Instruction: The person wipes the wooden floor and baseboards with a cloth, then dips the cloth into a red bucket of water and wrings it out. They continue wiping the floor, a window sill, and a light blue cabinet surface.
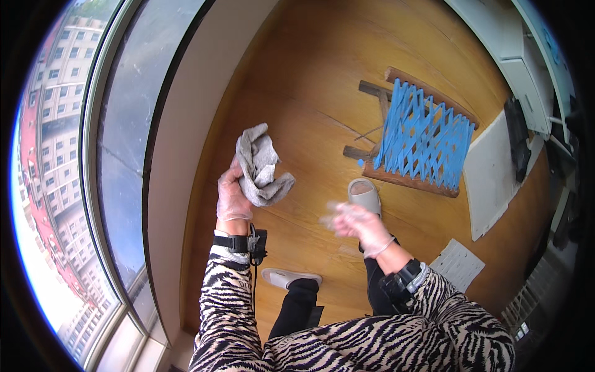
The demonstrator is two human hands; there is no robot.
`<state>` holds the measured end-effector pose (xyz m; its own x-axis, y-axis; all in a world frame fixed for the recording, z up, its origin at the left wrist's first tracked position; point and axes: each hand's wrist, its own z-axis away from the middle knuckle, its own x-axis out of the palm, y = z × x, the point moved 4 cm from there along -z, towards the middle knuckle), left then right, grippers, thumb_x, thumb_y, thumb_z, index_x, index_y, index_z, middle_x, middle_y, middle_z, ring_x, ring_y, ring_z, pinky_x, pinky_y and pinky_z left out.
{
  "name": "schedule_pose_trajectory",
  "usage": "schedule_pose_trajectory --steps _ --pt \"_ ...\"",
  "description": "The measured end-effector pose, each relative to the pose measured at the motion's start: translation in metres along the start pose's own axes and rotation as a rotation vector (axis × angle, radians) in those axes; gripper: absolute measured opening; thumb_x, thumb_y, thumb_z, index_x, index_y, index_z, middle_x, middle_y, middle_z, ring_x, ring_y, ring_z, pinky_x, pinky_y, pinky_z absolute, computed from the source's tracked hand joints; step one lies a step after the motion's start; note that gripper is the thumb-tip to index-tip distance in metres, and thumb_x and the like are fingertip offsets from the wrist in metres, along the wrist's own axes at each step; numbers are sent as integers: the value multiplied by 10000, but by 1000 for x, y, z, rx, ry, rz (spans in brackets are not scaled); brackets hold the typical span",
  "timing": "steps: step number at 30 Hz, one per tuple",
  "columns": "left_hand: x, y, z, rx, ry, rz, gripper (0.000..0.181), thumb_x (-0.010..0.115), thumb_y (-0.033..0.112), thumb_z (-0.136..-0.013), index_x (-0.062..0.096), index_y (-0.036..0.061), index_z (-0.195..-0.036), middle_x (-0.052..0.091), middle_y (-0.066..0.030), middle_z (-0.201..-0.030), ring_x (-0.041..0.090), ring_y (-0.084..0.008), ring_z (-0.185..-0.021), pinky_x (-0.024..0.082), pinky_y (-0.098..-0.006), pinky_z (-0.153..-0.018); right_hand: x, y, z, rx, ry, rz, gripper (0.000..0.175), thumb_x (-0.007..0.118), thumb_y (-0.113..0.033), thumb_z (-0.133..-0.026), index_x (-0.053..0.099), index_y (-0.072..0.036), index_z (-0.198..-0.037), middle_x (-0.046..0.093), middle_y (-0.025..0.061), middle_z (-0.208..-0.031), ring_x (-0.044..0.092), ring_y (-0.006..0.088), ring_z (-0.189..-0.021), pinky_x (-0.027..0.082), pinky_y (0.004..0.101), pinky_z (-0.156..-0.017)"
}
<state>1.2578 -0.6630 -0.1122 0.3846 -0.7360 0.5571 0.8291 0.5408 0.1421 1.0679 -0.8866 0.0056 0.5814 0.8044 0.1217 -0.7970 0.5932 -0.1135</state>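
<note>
A crumpled grey cloth (260, 169) is held in my left hand (234, 195), which wears a clear thin glove. My right hand (358, 225), gloved the same way, is to the right of the cloth and apart from it. Its fingers are blurred by motion, so whether something small is between them cannot be told. Beyond the right hand, a wooden folding stool (418, 186) with a seat of crossed blue straps (423, 135) lies or stands on the wood floor (311, 135).
A large window (125, 116) and a pale wall (200, 79) run along the left. At the right are a white board (492, 172), a black object (516, 139) and a white cabinet (525, 88). A smaller white panel (458, 265) lies near my right forearm. My slippers (369, 197) are below my hands.
</note>
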Motion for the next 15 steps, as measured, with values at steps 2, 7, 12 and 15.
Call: schedule_pose_trajectory --steps 2,7,12,15 --pt "-38 -9 2 -13 137 33 662 470 103 -886 398 -9 -1534 471 -150 -1549 470 -305 -1406 359 -419 -1199 -22 -11 -22 -94 133 -257 362 626 -150 -1008 565 -26 -1343 705 145 -1130 711 224 -1026 607 369 -881" --pt "-92 -15 21 -9 385 54 665 432 124 -903 375 26 -1558 429 -149 -1586 413 -327 -1451 322 -460 -1222 -50 -34 -48 -257 177 -692 148 619 36 -884 691 -39 -990 680 219 -1188 673 365 -1136 561 507 -970" --pt "-72 -8 6 -59 301 93 652 463 159 -884 438 95 -1532 518 -112 -1520 549 -340 -1318 428 -580 -1112 -46 -89 -51 -334 64 -677 102 611 20 -839 681 94 -826 709 218 -1013 655 400 -1099 526 517 -1021" --pt "-53 -1 0 -59 284 54 619 478 157 -904 456 107 -1521 548 -102 -1494 593 -315 -1273 458 -603 -1075 -43 -102 -45 -259 193 -807 123 615 -7 -845 646 72 -756 657 173 -833 660 355 -931 514 514 -1041"
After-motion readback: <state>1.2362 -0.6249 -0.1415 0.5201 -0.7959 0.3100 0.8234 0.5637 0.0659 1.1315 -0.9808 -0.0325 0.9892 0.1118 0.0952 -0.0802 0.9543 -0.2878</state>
